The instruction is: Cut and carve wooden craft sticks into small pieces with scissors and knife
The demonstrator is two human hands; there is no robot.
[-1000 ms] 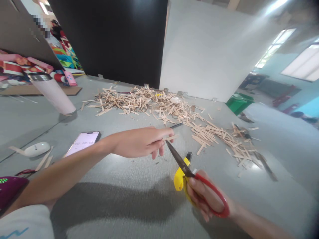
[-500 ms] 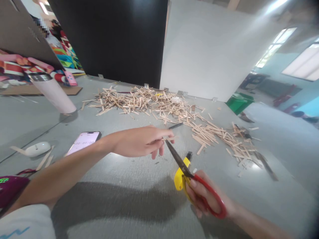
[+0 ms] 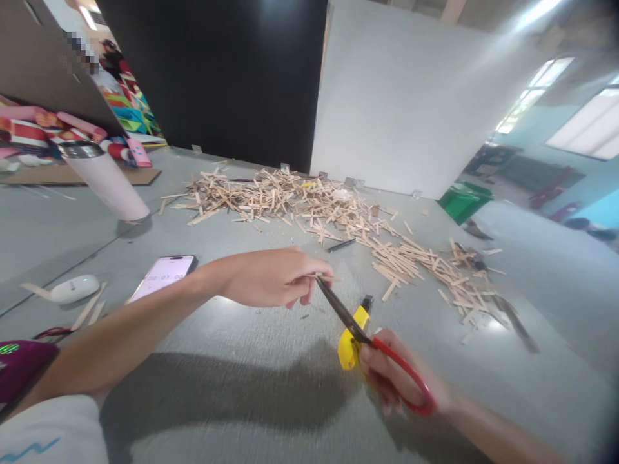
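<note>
Between the fingers of my left hand (image 3: 280, 278) is a thin wooden stick (image 3: 331, 278), its end poking out to the right. My right hand (image 3: 394, 374) is closed round the red handle of a pair of scissors (image 3: 341, 309). The blade tips touch or nearly touch the stick beside my left fingertips; whether they bite into it I cannot tell. A yellow box cutter (image 3: 349, 345) lies on the grey table just behind the scissors, partly covered by them.
A long heap of wooden sticks (image 3: 261, 196) spreads along the back and right of the table. A dark pen-like piece (image 3: 341, 245) lies before it. At left are a phone (image 3: 167, 274), a white mouse (image 3: 75, 290) and a pale tumbler (image 3: 109, 183). Upright boards (image 3: 382, 96) stand behind.
The scissors' blades have come together and moved slightly left at the stick. My left fingers have curled in and tilted a little, with the stick's end lower now.
</note>
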